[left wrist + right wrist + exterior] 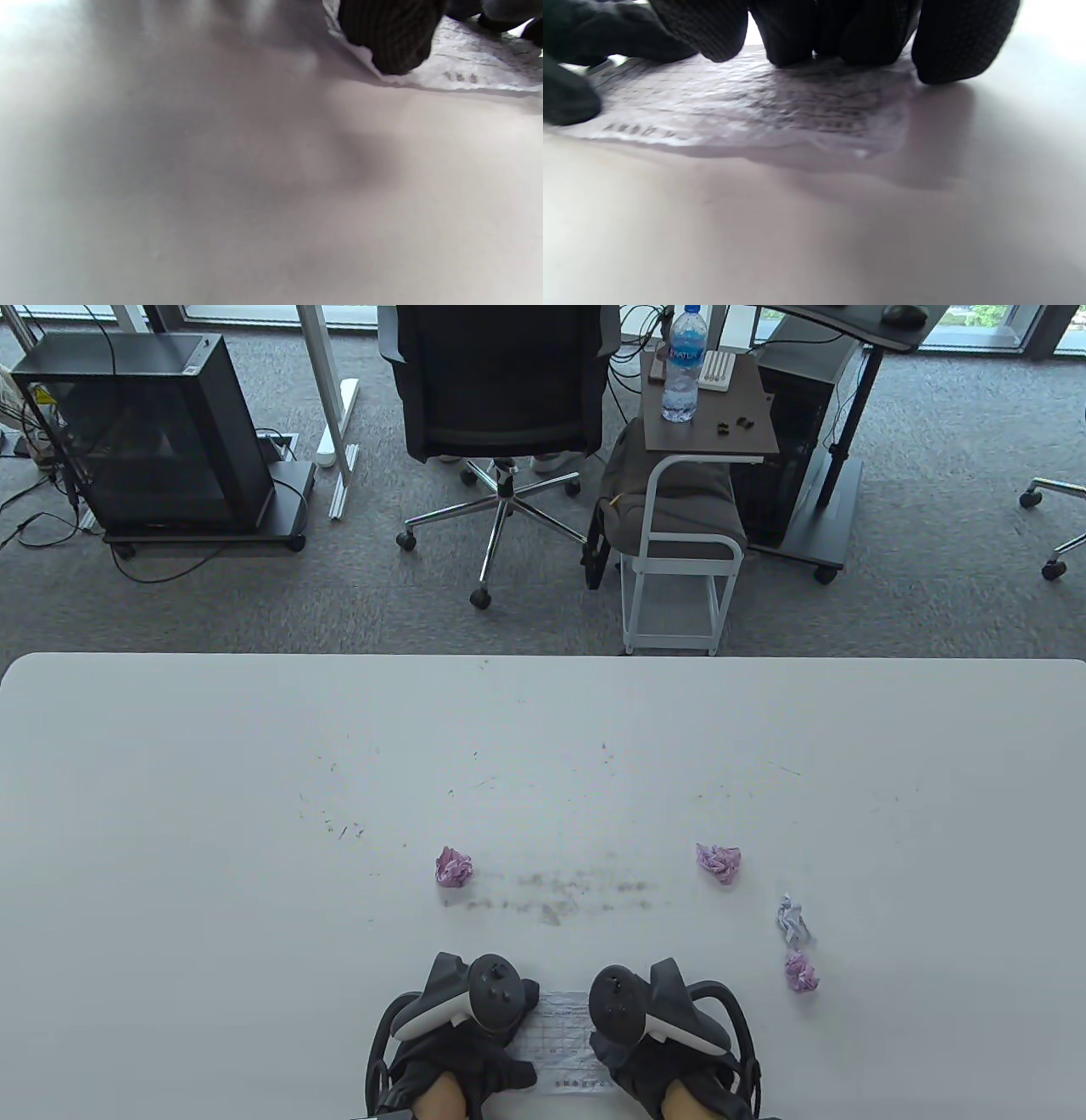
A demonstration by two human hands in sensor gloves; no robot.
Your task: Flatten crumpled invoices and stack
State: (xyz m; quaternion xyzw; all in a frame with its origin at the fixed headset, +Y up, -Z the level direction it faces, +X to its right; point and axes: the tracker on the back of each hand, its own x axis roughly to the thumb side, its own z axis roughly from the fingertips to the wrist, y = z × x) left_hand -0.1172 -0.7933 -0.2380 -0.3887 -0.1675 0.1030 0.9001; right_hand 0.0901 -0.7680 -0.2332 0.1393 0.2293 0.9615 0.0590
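On the white table [212, 831], near its front edge, the left hand [462, 1039] lies on the left part of a spread invoice [564, 1039]. The left wrist view shows one gloved fingertip [392, 38] pressing down on the sheet's near corner; whether the other fingers lie straight cannot be told. The invoice lies between and under both hands, wrinkled but nearly flat, its printed grid showing in the gap between them. The right hand [666, 1035] covers the sheet's right part; in the right wrist view its fingertips [793, 34] stand in a row on the paper, pressing it to the table, the outermost one just off the paper's edge. Farther out lie four crumpled balls: a pink ball [453, 866] left of centre, a second pink ball [719, 861] to the right, then a white ball [792, 918] with a third pink ball [801, 971] just beside it.
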